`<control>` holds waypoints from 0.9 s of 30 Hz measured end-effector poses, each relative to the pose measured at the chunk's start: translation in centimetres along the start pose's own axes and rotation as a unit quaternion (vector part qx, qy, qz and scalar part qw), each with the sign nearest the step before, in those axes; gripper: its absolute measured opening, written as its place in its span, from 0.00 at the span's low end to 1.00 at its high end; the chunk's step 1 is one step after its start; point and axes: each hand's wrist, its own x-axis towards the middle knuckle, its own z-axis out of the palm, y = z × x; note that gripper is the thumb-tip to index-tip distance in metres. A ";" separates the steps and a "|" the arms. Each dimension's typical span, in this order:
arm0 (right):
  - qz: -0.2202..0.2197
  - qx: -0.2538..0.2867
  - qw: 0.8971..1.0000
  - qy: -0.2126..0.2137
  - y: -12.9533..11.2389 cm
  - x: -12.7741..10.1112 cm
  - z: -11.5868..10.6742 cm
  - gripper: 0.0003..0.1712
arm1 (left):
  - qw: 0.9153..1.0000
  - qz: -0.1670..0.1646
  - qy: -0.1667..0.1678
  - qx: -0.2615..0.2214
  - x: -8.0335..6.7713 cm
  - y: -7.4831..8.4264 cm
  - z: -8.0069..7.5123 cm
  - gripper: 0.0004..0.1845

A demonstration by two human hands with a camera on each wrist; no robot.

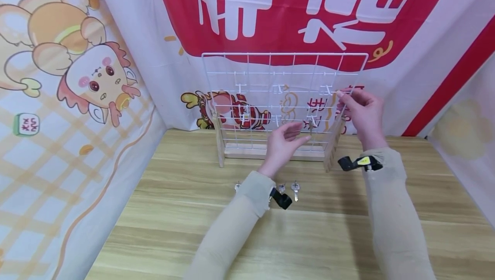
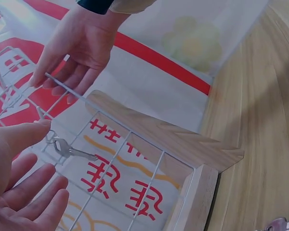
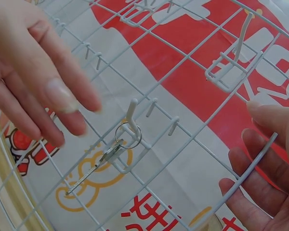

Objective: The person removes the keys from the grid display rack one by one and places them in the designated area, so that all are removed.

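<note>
A white wire grid (image 1: pixel 251 129) stands upright in a wooden base, with small white hooks on it. One key (image 3: pixel 106 156) hangs by its ring from a lower hook (image 3: pixel 131 113), seen close up in both wrist views. My left hand (image 1: pixel 284 144) is just left of this key, fingers spread and relaxed, with nothing in them. In the left wrist view its thumb points toward the key ring (image 2: pixel 50 137). At the grid's right edge, my right hand (image 1: pixel 365 114) holds the side wire (image 3: pixel 253 166) between thumb and fingers.
On the wooden table (image 1: pixel 185 211), keys lie in front of the stand: one key (image 1: pixel 295 190), another key (image 1: pixel 282 187) beside it, and a third key (image 1: pixel 237 186) partly behind my left sleeve. A printed cloth (image 1: pixel 178 78) hangs behind the grid; another covers the left side.
</note>
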 end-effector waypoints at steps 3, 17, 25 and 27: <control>0.005 0.004 1.000 0.000 -0.1 0.0 0.0 0.29 | 1.000 0.004 0.000 0.006 0.5 0.1 0.5 0.24; -0.003 0.016 1.000 -0.002 0.2 0.4 0.0 0.27 | 1.000 0.014 0.019 0.018 2.2 0.0 2.3 0.14; -0.003 0.023 1.000 0.000 0.1 0.3 0.0 0.26 | 0.998 0.018 0.040 0.053 2.1 0.1 2.4 0.07; -0.001 0.028 1.000 -0.001 0.1 0.2 0.0 0.26 | 0.997 0.016 0.041 0.057 2.0 0.1 2.2 0.06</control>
